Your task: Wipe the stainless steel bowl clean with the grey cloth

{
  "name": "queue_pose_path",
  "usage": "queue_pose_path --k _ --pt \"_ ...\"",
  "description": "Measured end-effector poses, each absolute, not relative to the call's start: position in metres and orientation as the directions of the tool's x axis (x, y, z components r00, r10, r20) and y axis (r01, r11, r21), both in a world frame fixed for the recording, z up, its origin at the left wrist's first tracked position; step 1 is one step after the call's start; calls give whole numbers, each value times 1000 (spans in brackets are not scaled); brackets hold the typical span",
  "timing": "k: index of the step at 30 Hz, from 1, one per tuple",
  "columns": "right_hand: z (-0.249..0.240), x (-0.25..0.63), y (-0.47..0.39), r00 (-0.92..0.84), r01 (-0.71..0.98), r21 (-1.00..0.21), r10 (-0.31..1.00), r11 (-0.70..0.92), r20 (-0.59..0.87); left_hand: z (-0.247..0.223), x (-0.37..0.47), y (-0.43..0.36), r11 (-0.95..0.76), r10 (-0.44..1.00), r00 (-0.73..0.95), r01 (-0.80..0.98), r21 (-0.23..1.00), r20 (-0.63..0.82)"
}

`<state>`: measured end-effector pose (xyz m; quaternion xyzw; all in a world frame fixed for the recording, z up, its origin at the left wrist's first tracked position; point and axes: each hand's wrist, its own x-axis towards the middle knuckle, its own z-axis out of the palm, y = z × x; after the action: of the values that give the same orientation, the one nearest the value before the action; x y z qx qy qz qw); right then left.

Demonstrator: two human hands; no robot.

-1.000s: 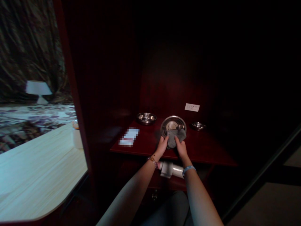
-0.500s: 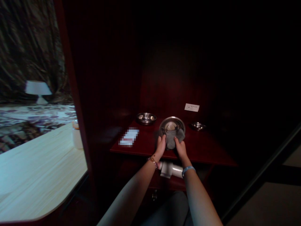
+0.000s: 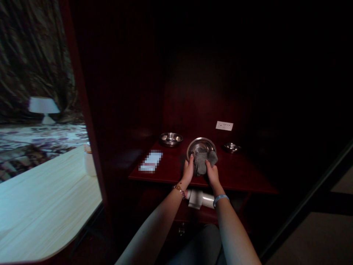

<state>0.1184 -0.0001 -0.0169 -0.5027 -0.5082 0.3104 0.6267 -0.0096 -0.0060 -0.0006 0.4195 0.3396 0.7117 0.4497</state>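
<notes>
A round stainless steel bowl is held tilted over the dark red desk, its inside facing me. My left hand grips the bowl's left rim, thumb on the inner edge. A grey cloth lies folded over the bowl's near right rim. My right hand pinches that cloth against the rim, with the thumb on top; the fingers underneath are hidden. Behind to the left stands a wide metal bowl, and a smaller metal bowl sits to the right.
A blurred-out white item lies on the desk at the left. A socket plate is on the back wall. Below the desktop shows a white cylindrical object. Beyond a dark partition are a pale wooden table and a lamp.
The bowl has turned slightly in my hands and its inside catches the light differently. The cloth has shifted a little at the rim. Both hands keep their grip.
</notes>
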Motion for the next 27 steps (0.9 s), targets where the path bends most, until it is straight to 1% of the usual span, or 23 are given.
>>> queue_pose_path --k 2,5,9,11,16,21,27 --pt "-18 119 1 310 106 -947 895 303 321 -4 -8 -3 -420 904 -236 -338 842 356" --pt "-19 120 2 328 90 -947 888 309 321 -8 -5 1 -441 897 -185 -315 840 401" --pt "-19 120 1 327 73 -948 891 310 317 -12 -2 5 -404 912 -75 -326 855 403" --pt "-18 120 0 337 66 -948 887 313 316 -13 -2 6 -375 924 -55 -320 870 379" --pt "-17 119 -1 336 68 -947 887 312 317 -15 -4 7 -334 942 -65 -291 897 330" --pt "-16 119 -1 319 87 -947 892 310 321 -13 -5 5 -341 939 -141 -276 898 313" --pt "-17 118 -1 308 105 -950 899 293 311 -4 -6 -3 -361 931 -180 -318 876 318"
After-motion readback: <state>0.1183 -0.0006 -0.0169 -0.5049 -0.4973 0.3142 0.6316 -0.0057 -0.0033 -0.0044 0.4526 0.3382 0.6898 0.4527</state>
